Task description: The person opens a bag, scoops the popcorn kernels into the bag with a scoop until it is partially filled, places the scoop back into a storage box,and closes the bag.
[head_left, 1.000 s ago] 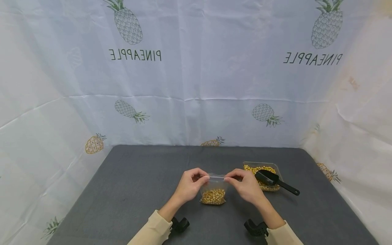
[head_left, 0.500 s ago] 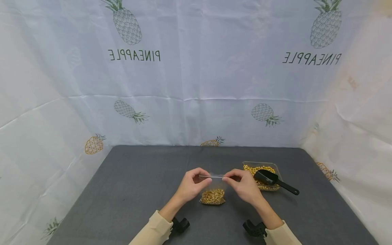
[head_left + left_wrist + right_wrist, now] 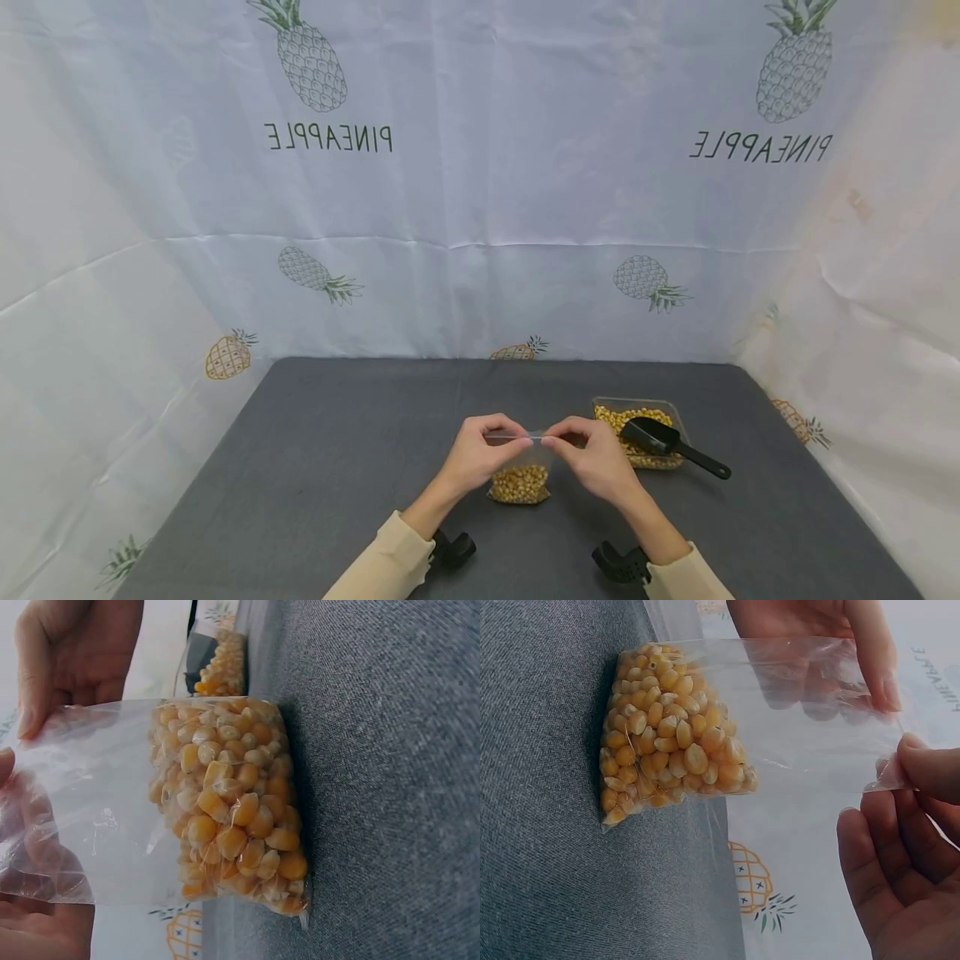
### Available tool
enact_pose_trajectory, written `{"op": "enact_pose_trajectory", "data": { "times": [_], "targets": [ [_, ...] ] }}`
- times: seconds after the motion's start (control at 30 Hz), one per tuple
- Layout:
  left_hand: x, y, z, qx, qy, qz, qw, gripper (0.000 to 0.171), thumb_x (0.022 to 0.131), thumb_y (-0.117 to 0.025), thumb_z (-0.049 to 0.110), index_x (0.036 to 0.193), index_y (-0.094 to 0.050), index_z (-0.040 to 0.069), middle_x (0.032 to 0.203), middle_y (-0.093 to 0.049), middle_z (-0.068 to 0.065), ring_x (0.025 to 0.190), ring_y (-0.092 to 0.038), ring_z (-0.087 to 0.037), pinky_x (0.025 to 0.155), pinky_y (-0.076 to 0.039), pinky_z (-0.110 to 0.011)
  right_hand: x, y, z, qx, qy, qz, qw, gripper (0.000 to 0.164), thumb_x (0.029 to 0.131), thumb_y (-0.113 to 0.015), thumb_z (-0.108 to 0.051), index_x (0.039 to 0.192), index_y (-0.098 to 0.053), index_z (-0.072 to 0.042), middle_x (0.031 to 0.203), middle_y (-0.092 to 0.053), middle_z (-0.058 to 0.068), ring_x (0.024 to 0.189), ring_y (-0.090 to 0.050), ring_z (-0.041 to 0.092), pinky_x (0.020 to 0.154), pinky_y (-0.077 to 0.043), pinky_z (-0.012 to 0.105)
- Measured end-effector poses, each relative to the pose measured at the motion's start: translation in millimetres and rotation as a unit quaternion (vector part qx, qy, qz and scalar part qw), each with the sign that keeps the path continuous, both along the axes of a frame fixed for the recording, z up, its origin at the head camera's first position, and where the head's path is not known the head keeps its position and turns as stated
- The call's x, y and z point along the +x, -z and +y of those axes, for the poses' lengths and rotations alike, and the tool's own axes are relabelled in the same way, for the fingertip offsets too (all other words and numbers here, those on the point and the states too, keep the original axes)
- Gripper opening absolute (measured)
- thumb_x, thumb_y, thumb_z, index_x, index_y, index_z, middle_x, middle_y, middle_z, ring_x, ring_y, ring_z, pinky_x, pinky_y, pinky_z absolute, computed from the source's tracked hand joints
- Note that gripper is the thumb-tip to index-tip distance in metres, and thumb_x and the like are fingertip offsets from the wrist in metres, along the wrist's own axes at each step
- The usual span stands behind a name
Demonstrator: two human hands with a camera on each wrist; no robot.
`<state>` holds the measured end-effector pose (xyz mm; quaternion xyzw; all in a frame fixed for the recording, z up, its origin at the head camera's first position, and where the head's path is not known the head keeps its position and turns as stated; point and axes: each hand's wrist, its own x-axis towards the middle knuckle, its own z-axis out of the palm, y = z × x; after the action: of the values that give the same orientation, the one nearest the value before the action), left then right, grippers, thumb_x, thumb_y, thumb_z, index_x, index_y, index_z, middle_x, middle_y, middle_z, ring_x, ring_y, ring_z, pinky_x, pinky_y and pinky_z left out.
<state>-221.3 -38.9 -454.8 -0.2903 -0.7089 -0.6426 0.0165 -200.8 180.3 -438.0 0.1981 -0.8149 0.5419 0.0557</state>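
A clear zip bag (image 3: pixel 521 483) stands on the grey table, its lower half full of yellow corn kernels (image 3: pixel 232 810). My left hand (image 3: pixel 477 454) pinches the zip strip along the bag's top edge between thumb and index finger. Close beside it, my right hand (image 3: pixel 596 458) pinches the same strip near the bag's right end. Both thumbs are almost touching in the head view. In the right wrist view, the other fingers of the right hand (image 3: pixel 907 862) curl loosely below the bag's corner.
A clear plastic box (image 3: pixel 675 408) of corn kernels stands behind my right hand. Across it lies a black scoop (image 3: pixel 660 437), its handle sticking out over the right rim. White pineapple-print cloth (image 3: pixel 480 167) hangs around the grey table (image 3: pixel 337 467).
My left hand has slid right along the zip strip, closer to the right hand. The right hand has shifted only slightly left and keeps its pinch; the bag stays in place.
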Motion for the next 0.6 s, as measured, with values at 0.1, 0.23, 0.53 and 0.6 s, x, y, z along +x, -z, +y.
{"op": "enact_pose_trajectory", "data": {
  "times": [0.1,0.23,0.53,0.6],
  "targets": [
    [6.3,-11.7,-0.1,0.0,0.004,-0.006,1.0,0.007,0.093,-0.071,0.0,0.095,-0.073,-0.007,0.095,-0.071,-0.022,0.089,-0.072,-0.013,0.082,-0.057,-0.033,0.0,0.4,-0.3,-0.001,0.0,-0.002,1.0,0.01,0.095,-0.073,-0.018,0.099,-0.076,-0.01,0.092,-0.071,0.003,0.079,-0.066,0.026,0.067,-0.051,0.03],
    [13.7,-22.7,-0.5,0.003,0.003,0.001,1.0,0.009,0.094,-0.07,0.001,0.094,-0.073,-0.007,0.093,-0.071,-0.022,0.088,-0.072,-0.012,0.082,-0.057,-0.032,0.2,0.7,-0.9,0.001,0.001,-0.003,1.0,0.01,0.095,-0.074,-0.018,0.099,-0.077,-0.009,0.092,-0.071,0.003,0.079,-0.067,0.029,0.067,-0.052,0.03],
    [13.8,-22.4,0.3,-0.005,0.0,0.009,0.9999,0.009,0.096,-0.069,0.001,0.096,-0.072,-0.007,0.095,-0.07,-0.022,0.09,-0.072,-0.015,0.085,-0.056,-0.032,0.4,0.5,-0.8,0.007,0.002,0.002,1.0,0.014,0.095,-0.074,-0.018,0.099,-0.076,-0.005,0.092,-0.071,0.002,0.08,-0.067,0.029,0.068,-0.052,0.03],
    [14.0,-22.8,0.2,-0.011,-0.002,0.002,0.9999,0.009,0.096,-0.069,0.002,0.097,-0.073,-0.006,0.096,-0.071,-0.021,0.091,-0.072,-0.017,0.085,-0.056,-0.033,0.4,0.4,-0.7,0.01,0.003,0.002,1.0,0.014,0.095,-0.074,-0.018,0.099,-0.076,-0.004,0.092,-0.071,0.002,0.081,-0.067,0.029,0.069,-0.052,0.03]
  ]
}}
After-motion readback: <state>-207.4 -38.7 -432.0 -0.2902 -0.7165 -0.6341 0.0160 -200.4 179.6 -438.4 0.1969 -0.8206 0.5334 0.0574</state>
